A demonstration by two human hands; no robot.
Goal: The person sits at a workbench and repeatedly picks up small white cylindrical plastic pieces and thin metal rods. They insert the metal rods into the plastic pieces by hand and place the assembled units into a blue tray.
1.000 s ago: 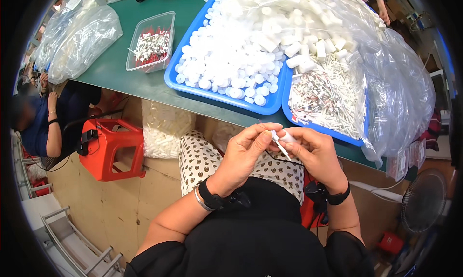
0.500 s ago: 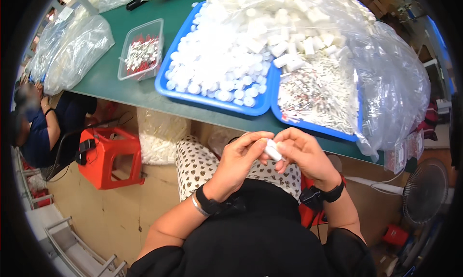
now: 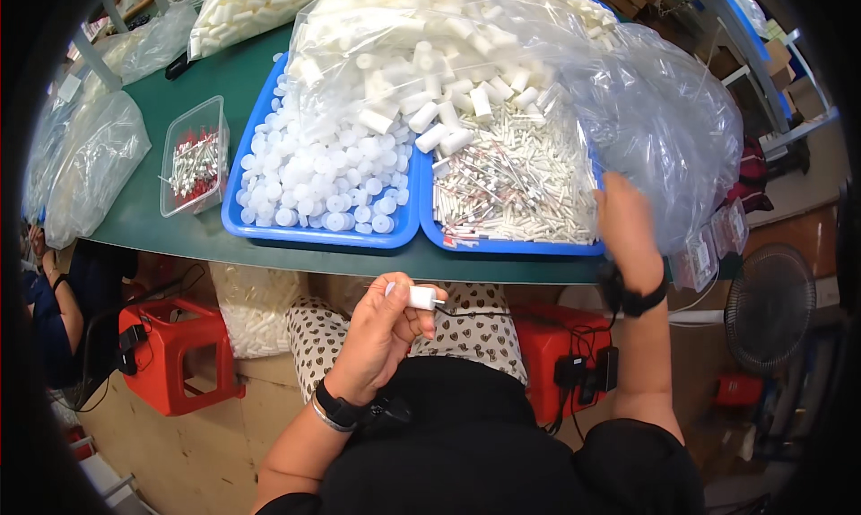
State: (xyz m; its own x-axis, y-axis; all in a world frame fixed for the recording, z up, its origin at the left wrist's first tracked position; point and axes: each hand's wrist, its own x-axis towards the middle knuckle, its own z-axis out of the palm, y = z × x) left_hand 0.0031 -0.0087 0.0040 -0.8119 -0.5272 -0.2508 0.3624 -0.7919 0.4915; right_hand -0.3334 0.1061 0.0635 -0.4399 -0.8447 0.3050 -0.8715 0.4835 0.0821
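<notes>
In front of my body my left hand (image 3: pixel 375 331) pinches a small white plastic cylinder (image 3: pixel 421 297). A thin pin sticks out of the cylinder's right end. My right hand (image 3: pixel 628 217) is reached out to the right edge of a blue tray (image 3: pixel 511 245), blurred by motion, its fingers partly smeared. That tray holds many thin white sticks (image 3: pixel 525 188), some with red parts, and larger white cylinders (image 3: pixel 430 138) lie behind them. Beside it on the left, another blue tray (image 3: pixel 314 237) is full of translucent round caps (image 3: pixel 332 183).
A clear plastic box (image 3: pixel 170 206) of red and white pieces stands on the green table (image 3: pixel 148 228). Clear plastic bags (image 3: pixel 664 112) lie over the trays. Red stools (image 3: pixel 184 358) and a fan (image 3: pixel 769 309) stand beside me. Another person's arm (image 3: pixel 67 304) shows at far left.
My right hand has let go of the white cylinder and moved forward and right to the tray's edge. My left hand keeps the cylinder, now lower and further left. The view has shifted.
</notes>
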